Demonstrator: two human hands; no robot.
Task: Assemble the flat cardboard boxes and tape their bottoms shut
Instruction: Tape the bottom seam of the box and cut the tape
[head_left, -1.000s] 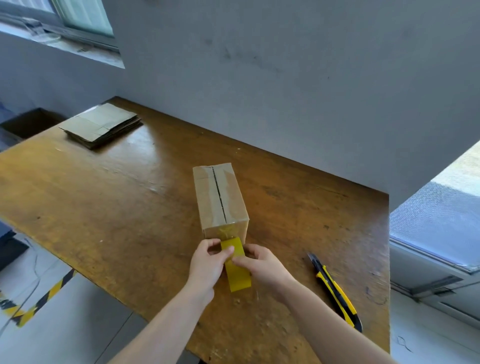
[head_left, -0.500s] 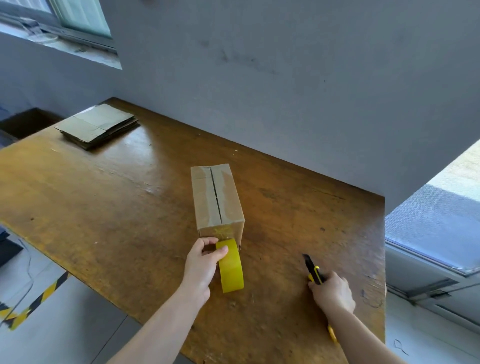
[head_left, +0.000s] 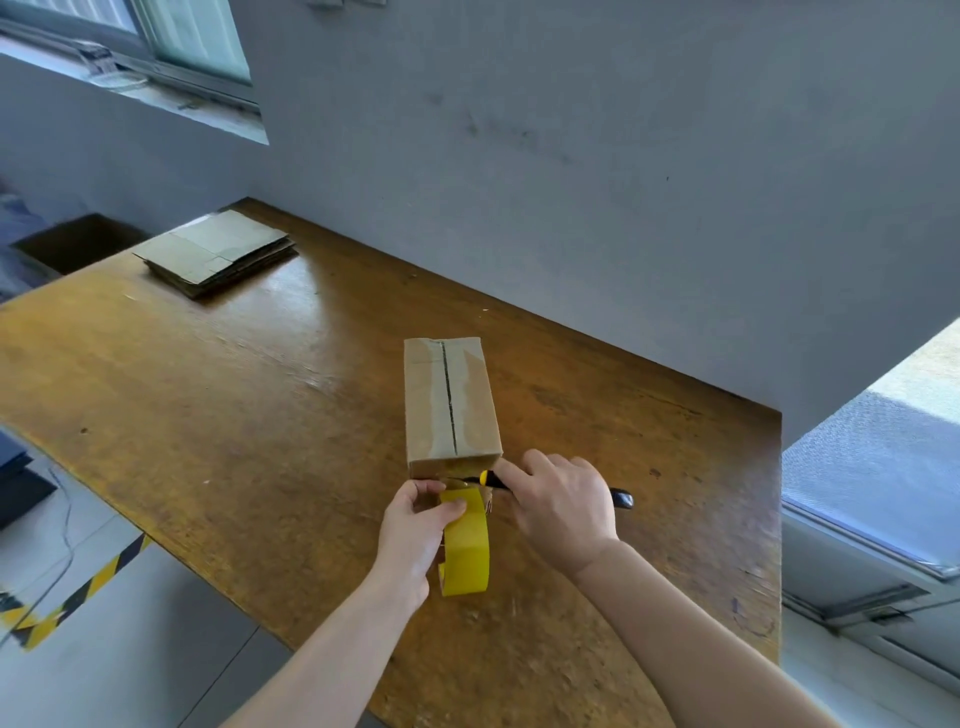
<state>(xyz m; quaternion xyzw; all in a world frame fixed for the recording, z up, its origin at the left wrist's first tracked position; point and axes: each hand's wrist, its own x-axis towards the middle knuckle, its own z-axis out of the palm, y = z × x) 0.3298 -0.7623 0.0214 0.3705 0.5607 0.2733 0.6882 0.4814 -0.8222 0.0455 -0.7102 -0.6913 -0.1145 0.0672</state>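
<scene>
Now my left hand (head_left: 410, 530) pinches the roll (head_left: 465, 551) just before the box (head_left: 449, 400), my right hand (head_left: 563, 501) grips the knife (head_left: 485, 479), blade pointing left, crosswise between them.

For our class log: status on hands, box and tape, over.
Left hand grips tape roll. Right hand holds knife between roll and box. Flat stack apart.

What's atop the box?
Clear tape along the box's seam, nothing else. Past the near edge, the left hand with the roll and right hand with the knife cover it.
</scene>
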